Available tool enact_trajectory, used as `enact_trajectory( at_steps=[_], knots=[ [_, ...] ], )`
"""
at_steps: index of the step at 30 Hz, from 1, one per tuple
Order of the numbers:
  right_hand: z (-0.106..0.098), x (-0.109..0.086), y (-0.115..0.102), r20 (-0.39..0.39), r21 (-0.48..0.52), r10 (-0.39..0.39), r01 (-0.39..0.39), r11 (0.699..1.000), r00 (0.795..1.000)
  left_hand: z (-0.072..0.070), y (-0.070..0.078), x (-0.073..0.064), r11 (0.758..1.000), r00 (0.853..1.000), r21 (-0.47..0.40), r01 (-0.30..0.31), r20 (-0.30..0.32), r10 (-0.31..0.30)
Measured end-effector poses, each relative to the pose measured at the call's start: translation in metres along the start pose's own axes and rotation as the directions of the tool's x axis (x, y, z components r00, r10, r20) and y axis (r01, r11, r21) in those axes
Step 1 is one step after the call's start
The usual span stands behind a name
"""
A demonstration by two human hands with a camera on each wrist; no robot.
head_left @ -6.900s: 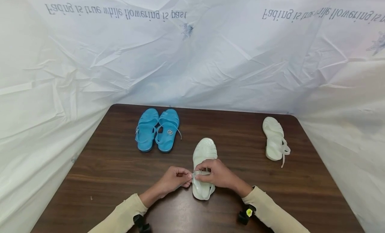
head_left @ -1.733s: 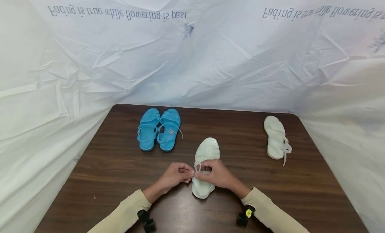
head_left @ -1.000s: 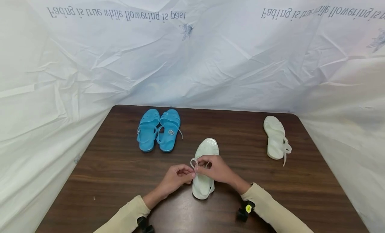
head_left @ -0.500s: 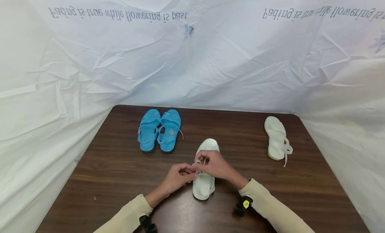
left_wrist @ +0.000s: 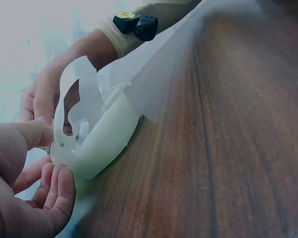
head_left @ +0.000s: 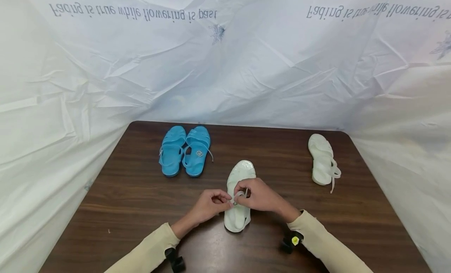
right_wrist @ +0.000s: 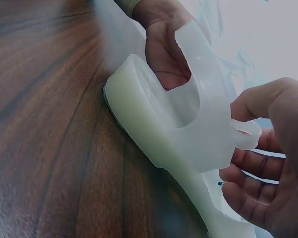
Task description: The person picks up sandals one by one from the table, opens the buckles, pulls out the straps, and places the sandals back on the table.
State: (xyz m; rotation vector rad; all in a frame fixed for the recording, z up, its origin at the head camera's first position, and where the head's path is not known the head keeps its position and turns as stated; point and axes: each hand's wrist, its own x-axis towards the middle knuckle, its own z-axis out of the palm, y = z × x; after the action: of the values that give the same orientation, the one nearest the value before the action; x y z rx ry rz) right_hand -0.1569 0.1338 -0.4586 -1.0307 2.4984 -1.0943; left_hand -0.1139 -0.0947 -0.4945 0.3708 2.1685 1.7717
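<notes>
A white jelly sandal (head_left: 241, 169) lies on the dark table in front of me, toe pointing away. At the left side of its ankle, my left hand (head_left: 210, 204) pinches the strap's buckle end with thumb and index finger. The small metal buckle (left_wrist: 48, 148) shows at those fingertips in the left wrist view. My right hand (head_left: 260, 194), just over the sandal, pinches the loose strap (head_left: 241, 194), which bends in a loop under its fingers. In the right wrist view the heel piece (right_wrist: 213, 124) stands up between the two hands, and part of the strap is hidden by fingers.
A pair of blue sandals (head_left: 197, 141) stands side by side at the back left. Another white sandal (head_left: 321, 159) with its strap looped lies at the back right. White printed sheeting (head_left: 225, 77) hangs around the table (head_left: 141, 210).
The strap loop that stuck up to the left between the hands is now drawn over to the right in my right fingers. The left hand stays at the buckle. Other sandals have not moved.
</notes>
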Motion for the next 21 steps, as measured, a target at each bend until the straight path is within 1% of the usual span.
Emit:
enact_trajectory(
  at_steps=[2,5,9,15,18,21],
  knots=[
    [-0.001,-0.001,0.001,0.007,0.006,-0.005,0.005,1.0,1.0,0.0,0.0,0.001,1.0,1.0,0.015,-0.002,0.002,0.002],
    [-0.002,-0.004,0.004,-0.004,0.035,-0.006,0.006,0.999,1.0,0.0,0.001,0.001,0.998,0.999,0.054,-0.045,-0.008,0.046],
    [-0.001,-0.009,0.011,-0.05,0.069,-0.014,0.017,0.997,0.999,-0.001,0.002,0.001,0.989,0.995,0.116,-0.092,-0.028,0.096],
    [0.002,-0.014,0.019,-0.11,0.112,-0.056,0.069,0.991,0.992,-0.001,0.003,0.0,0.989,0.994,0.12,-0.088,-0.047,0.094],
    [0.005,-0.015,0.023,-0.131,0.144,-0.049,0.068,0.987,0.99,-0.001,0.002,0.0,0.988,0.994,0.124,-0.09,-0.057,0.098],
    [0.007,-0.015,0.026,-0.143,0.175,-0.025,0.05,0.983,0.989,0.002,0.002,0.001,0.988,0.993,0.131,-0.086,-0.068,0.095]
  ],
)
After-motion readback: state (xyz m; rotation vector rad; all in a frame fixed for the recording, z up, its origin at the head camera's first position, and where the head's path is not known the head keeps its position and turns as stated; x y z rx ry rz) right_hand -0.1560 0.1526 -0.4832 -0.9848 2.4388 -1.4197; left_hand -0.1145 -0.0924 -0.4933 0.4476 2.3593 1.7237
